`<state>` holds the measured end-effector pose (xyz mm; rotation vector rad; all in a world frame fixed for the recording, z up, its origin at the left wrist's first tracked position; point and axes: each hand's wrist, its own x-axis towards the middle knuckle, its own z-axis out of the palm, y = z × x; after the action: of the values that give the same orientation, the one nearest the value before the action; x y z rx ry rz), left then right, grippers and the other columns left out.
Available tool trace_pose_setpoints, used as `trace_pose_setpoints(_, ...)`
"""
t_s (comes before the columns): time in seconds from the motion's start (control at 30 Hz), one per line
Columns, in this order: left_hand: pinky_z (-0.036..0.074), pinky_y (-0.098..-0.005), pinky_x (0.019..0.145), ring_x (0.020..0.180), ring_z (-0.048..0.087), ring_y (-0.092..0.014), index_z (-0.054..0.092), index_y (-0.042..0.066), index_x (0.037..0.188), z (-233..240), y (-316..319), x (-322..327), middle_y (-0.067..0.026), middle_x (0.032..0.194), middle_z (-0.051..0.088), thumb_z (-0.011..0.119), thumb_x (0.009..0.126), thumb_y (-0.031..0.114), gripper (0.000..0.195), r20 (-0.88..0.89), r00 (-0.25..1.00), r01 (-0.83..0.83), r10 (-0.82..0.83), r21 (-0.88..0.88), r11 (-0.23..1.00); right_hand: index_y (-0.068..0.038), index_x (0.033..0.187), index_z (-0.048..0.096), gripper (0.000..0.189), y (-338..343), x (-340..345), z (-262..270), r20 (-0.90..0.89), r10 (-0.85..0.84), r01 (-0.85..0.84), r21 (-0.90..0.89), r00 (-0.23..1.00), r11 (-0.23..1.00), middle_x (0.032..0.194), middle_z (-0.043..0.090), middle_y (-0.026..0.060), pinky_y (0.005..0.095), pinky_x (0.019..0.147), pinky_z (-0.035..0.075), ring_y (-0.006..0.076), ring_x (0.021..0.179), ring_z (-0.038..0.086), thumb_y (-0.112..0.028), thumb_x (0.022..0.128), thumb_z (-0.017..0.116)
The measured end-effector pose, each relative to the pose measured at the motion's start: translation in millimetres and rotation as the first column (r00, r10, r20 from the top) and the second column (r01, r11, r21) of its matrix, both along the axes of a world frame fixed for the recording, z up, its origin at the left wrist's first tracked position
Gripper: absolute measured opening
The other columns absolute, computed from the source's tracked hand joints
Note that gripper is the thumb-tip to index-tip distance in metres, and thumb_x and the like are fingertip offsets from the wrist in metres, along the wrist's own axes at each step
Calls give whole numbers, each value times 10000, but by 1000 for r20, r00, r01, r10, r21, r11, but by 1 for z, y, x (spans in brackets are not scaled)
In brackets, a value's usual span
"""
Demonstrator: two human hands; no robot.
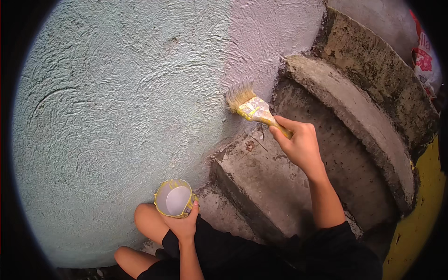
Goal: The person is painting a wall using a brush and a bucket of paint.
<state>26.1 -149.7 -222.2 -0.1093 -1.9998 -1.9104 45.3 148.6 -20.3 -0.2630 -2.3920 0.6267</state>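
Observation:
My right hand (300, 141) grips the handle of a flat paintbrush (257, 108), its ferrule smeared with white and yellow paint. The splayed bristles point up and left at the textured wall (133, 112), by the line where pale green meets pale pink (269, 31). Whether the bristle tips touch the plaster I cannot tell. Low in the view, my left hand (183, 218) holds a small paint tub (193, 201) by its side, above my knee. Yellow paint streaks the tub's rim and outside. Pale lilac-white paint (177, 200) lies inside it.
Rough concrete steps (266, 175) climb along the wall to the right, with a curved step edge (350, 101) above. A yellow painted surface (420, 206) borders them at the far right. A printed red and white bag (425, 63) is at the upper right. My bent knees (148, 218) are close to the wall.

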Motion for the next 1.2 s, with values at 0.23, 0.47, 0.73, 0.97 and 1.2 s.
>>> trace_pose_setpoints(0.23,440,-389,1041,1211,549,-269,372,-50,1407,1,0,2,-171,1317,524,902,668,80,919,-33,998,-53,51,-66,996,-22,1085,741,274,1,31,17,45,-75,81,-149,996,986,743,687,190,323,628,512,237,628,685,-180,861,735)
trace_pose_setpoints(0.47,438,-370,1025,1174,551,-264,397,-58,1356,2,2,3,-164,1275,535,896,712,81,827,-5,999,-40,39,-47,998,-18,1096,716,266,-5,2,35,-249,-104,77,-118,963,990,809,715,174,308,640,516,196,655,692,-178,884,730)
trace_pose_setpoints(0.73,438,-371,1020,1165,554,-263,412,-59,1348,4,2,2,-165,1257,543,902,704,84,821,-21,999,-37,36,-18,999,-23,1076,715,261,-13,-2,-34,-60,-28,31,59,998,998,784,687,212,359,623,527,319,650,691,-169,862,744)
trace_pose_setpoints(0.97,460,-386,1006,1167,566,-264,385,-46,1376,3,0,4,-161,1279,533,899,673,84,881,-72,993,-105,98,-101,989,-19,1067,732,274,1,31,-27,10,-40,41,-54,999,998,813,711,207,363,657,540,326,693,711,-176,843,747)
trace_pose_setpoints(1.2,461,-387,1015,1169,573,-265,379,-45,1392,4,-1,4,-166,1289,537,899,673,83,897,37,999,-19,19,3,1000,-2,1094,707,247,3,15,25,-253,-122,86,-152,960,985,703,669,103,263,585,470,84,613,578,-142,892,728)
